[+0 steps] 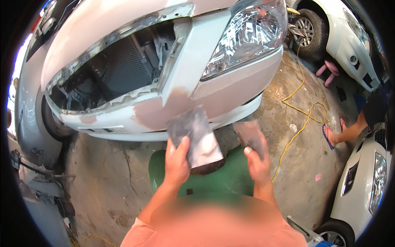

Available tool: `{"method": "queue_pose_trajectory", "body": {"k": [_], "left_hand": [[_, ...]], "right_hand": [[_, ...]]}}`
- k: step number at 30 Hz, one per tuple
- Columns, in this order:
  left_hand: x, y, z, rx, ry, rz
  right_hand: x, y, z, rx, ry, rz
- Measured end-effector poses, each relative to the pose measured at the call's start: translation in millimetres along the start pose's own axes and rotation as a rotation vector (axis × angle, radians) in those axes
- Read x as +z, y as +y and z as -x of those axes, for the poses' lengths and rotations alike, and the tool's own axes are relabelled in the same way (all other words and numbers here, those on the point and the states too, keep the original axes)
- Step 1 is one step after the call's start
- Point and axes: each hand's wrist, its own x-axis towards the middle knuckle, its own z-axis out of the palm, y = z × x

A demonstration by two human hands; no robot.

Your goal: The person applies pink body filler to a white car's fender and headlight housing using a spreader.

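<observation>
My left hand [177, 161] is closed on the edge of a flat, dark grey rectangular board [187, 125], thumb on top. A pale patch [207, 149] covers the board's near right part; I cannot tell whether it is putty. My right hand [259, 166] pinches a thin, flat, brownish-grey piece [249, 135], smeared by motion, its exact kind unclear. Both hands are in front of a car's front bumper [230, 92], which is pale with dull pinkish-brown patches. The board overlaps the bumper's lower edge in the picture; whether they touch cannot be told.
A headlight [251, 37] and an open grille hole with a radiator [127, 61] lie ahead. A yellow cord [295, 103] winds over the concrete floor at right, near another person's sandalled foot [329, 138]. White cars [349, 45] stand at right, a grey car [31, 103] at left.
</observation>
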Motion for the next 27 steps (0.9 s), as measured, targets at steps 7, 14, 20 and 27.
{"method": "queue_pose_trajectory", "body": {"k": [7, 14, 20, 27], "left_hand": [[46, 14, -11, -0.041, 0.013, 0.104], [46, 20, -9, 0.438, -0.029, -0.126], [46, 13, -8, 0.664, -0.092, -0.249], [31, 18, -4, 0.725, 0.088, -0.382]], "right_hand": [[0, -18, -3, -0.550, -0.364, 0.842], [-17, -42, -8, -0.620, -0.218, 1.203], [6, -61, -16, -0.725, -0.253, 1.245], [11, -38, -18, -0.570, -0.507, 1.152]]}}
